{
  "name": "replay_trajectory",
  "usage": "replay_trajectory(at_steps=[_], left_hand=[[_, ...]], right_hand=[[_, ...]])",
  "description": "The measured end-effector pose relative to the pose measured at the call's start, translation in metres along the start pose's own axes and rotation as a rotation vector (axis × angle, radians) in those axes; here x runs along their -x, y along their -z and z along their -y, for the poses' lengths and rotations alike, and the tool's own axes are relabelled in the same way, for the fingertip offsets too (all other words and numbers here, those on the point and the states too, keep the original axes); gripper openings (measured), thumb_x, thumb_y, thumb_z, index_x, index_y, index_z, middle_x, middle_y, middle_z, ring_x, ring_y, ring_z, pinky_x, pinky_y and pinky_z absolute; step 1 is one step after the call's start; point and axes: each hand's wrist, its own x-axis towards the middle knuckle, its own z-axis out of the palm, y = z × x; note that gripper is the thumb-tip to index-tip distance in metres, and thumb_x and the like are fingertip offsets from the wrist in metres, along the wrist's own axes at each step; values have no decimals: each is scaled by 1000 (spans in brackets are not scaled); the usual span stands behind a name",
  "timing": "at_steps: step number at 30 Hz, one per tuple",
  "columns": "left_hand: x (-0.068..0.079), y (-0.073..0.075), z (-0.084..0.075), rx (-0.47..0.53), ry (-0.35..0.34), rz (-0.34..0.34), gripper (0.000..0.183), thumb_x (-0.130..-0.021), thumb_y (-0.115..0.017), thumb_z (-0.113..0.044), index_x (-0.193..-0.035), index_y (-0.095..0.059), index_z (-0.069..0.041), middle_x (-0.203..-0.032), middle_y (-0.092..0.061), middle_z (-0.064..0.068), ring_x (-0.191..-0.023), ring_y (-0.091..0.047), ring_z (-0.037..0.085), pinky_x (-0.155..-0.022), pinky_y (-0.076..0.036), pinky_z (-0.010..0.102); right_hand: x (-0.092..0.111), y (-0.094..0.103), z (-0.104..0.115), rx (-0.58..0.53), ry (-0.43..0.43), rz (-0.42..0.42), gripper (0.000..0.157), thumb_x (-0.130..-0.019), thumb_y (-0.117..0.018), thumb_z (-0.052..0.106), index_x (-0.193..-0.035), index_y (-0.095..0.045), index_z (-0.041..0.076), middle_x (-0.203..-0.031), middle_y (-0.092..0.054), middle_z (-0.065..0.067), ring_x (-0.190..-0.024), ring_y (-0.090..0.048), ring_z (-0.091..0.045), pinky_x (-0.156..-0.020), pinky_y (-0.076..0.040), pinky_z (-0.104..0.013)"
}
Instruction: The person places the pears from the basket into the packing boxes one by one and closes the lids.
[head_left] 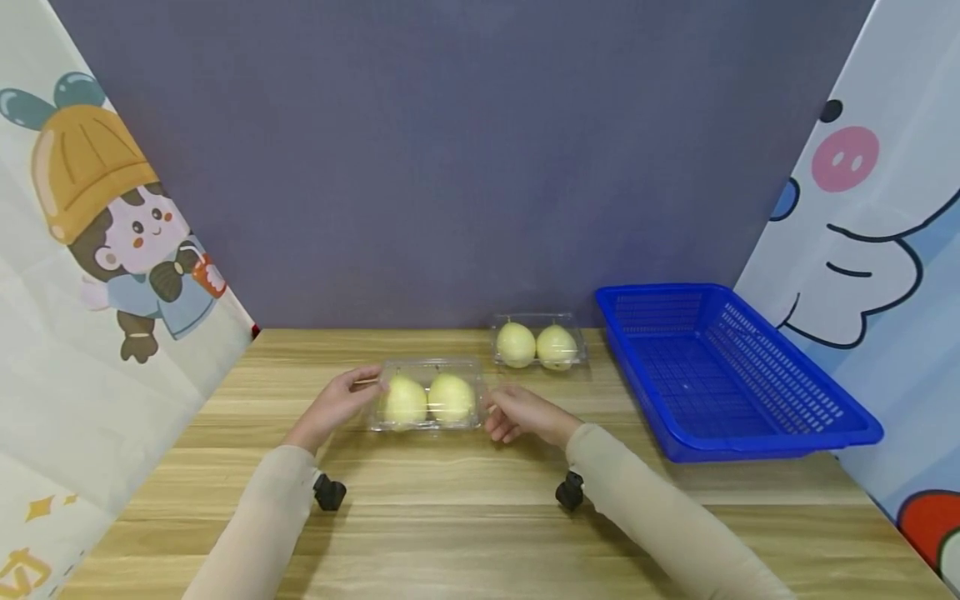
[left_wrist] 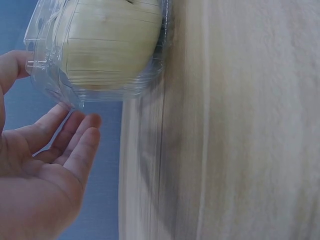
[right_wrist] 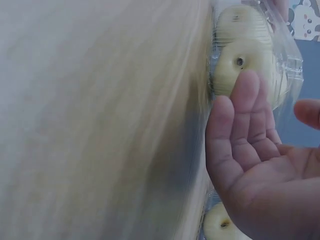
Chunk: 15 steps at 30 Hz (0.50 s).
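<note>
A clear plastic clamshell box (head_left: 435, 423) lies on the wooden table, with two pale yellow pears (head_left: 451, 398) inside. At its left end is my left hand (head_left: 341, 404); in the left wrist view, that hand's extended fingertips (left_wrist: 90, 122) meet the box's end and the thumb lies by its upper edge. My right hand (head_left: 525, 412) is beside the box's right end, fingers loosely bent and holding nothing. The right wrist view shows its fingertips (right_wrist: 247, 85) overlapping the near pear, the thumb apart.
Behind and to the right stands a second clear box (head_left: 576, 321), also with two pears. A blue plastic basket (head_left: 645, 400) with perforated sides sits at the table's right. A grey-purple panel (head_left: 450, 167) rises along the table's (head_left: 450, 525) back edge.
</note>
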Motion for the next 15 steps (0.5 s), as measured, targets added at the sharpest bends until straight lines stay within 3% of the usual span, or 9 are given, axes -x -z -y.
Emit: replay_trajectory(at_steps=[6, 15], left_hand=[[-3, 0, 3, 16, 14, 8, 64, -103, -59, -27, -154, -33, 3, -156, -31, 26, -139, -36, 44, -111, -34, 60], [0, 0, 0, 15, 0, 5, 68, -102, -61, -35, -155, -34, -1, -156, -34, 24, -139, -37, 42, -111, -36, 59]], right_hand=[[8, -2, -1, 6, 4, 61, 31, -102, -48, 29, -111, -62, 3, -83, -65, -8, -69, -61, -17, -64, -55, -28], [14, -8, 0, 9, 16, 103, 41, -101, -52, 33, -117, -58, -4, -87, -65, -9, -73, -62, -18, -68, -56, -30]])
